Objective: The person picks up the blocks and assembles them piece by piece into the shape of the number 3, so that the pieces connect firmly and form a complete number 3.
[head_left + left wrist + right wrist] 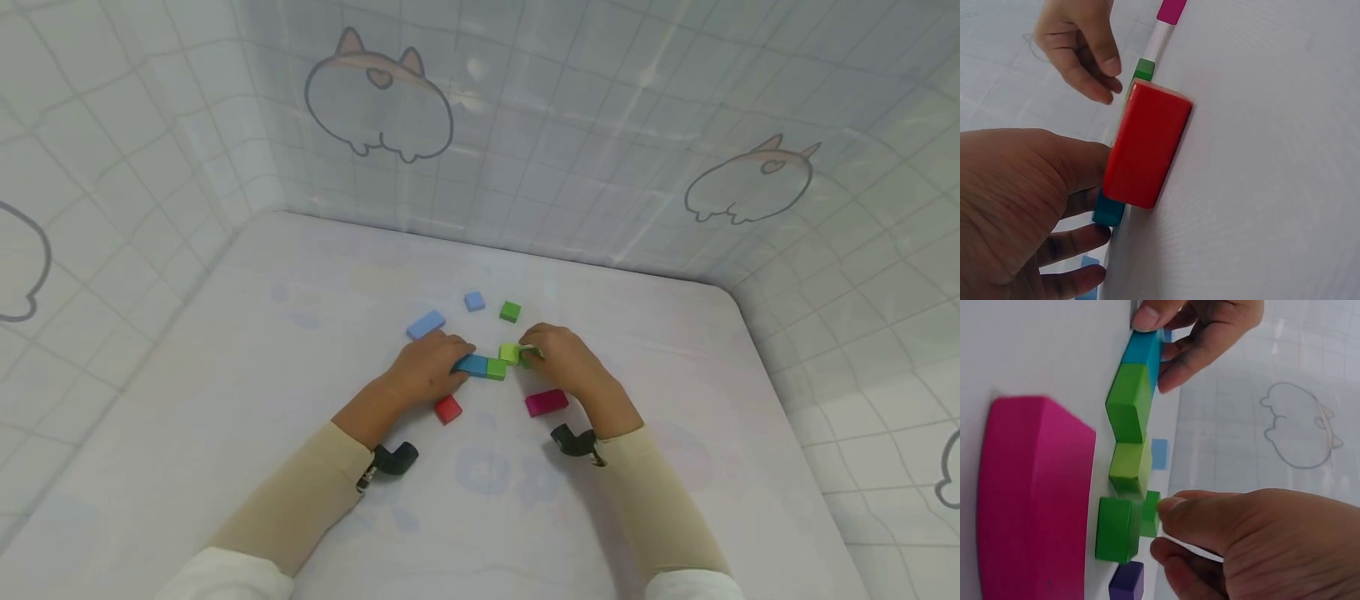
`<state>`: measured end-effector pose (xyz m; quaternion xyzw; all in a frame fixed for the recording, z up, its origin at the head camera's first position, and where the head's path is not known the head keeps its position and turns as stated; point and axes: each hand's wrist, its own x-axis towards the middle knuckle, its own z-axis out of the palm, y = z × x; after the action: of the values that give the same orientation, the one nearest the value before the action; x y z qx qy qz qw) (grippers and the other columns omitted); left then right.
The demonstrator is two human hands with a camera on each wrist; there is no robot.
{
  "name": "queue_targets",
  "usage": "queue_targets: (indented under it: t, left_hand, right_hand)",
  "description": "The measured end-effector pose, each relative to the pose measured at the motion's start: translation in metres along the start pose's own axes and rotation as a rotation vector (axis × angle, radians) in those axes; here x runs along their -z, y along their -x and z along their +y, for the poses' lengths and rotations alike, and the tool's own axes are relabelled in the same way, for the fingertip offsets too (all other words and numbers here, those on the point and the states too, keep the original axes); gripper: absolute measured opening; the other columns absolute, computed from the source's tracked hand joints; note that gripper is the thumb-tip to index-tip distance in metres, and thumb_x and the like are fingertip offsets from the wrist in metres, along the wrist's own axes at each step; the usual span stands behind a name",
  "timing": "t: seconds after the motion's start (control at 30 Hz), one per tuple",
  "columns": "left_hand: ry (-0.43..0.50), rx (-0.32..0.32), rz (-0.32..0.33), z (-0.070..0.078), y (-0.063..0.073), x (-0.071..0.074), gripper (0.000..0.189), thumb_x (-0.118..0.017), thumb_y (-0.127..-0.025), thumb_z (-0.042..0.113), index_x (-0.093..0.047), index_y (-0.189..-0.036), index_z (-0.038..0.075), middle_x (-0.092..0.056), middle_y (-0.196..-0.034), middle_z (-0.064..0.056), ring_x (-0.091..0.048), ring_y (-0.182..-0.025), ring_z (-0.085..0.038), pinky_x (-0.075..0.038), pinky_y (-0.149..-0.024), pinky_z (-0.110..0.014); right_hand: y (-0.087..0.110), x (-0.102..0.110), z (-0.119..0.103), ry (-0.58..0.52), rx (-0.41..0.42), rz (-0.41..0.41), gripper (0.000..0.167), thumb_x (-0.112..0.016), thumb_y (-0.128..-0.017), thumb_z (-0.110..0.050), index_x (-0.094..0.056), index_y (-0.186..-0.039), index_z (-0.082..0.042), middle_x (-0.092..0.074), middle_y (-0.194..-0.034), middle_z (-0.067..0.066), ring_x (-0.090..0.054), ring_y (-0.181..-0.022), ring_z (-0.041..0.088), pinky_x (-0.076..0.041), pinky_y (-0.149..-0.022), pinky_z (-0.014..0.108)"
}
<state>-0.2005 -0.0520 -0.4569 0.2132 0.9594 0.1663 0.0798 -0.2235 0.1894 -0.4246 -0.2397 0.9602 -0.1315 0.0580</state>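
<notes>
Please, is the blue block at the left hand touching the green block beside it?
Touching. The right wrist view shows it: the end of the blue block meets the end of the green block, with no visible gap between them.

Light over the tabletop point(750, 458) is soft, even and slightly dim. Pale streaks of glare run down the glossy wall point(555, 192), brightest near the top. A faint, soft-edged shadow lies beside the right sleeve point(660, 500). The head view's wide lens bows the grid lines toward its edges. In the left wrist view, shade gathers between the left grip's point(1022, 200) fingers and below the red block point(1147, 147); both wrist views show a hazy, washed-out background.
</notes>
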Motion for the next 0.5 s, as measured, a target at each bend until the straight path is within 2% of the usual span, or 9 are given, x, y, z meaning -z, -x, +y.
queue_targets:
  t: [0.23,0.5]
  left_hand:
    - [-0.004,-0.001,0.003,0.0000,-0.0001,0.0006,0.050,-0.069,-0.094,0.028,-0.057,-0.141,0.015,-0.059,-0.139,0.000,-0.052,-0.124,-0.019,-0.048,-0.105,-0.037]
    - [0.001,-0.008,-0.001,0.0004,0.0003,0.0024,0.049,-0.068,-0.094,0.027,-0.057,-0.140,0.014,-0.060,-0.138,-0.001,-0.053,-0.123,-0.020,-0.048,-0.104,-0.037]
  right_hand:
    - [0.0028,0.0004,0.0031,0.027,-0.054,-0.060,0.025,-0.065,-0.095,-0.009,-0.072,-0.119,-0.006,-0.068,-0.122,0.007,-0.062,-0.117,0.024,-0.051,-0.102,0.040]
    - [0.0057,-0.0004,0.0064,0.063,-0.068,-0.067,0.024,-0.067,-0.095,-0.011,-0.074,-0.117,-0.009,-0.070,-0.118,0.005,-0.063,-0.114,0.024,-0.051,-0.101,0.039]
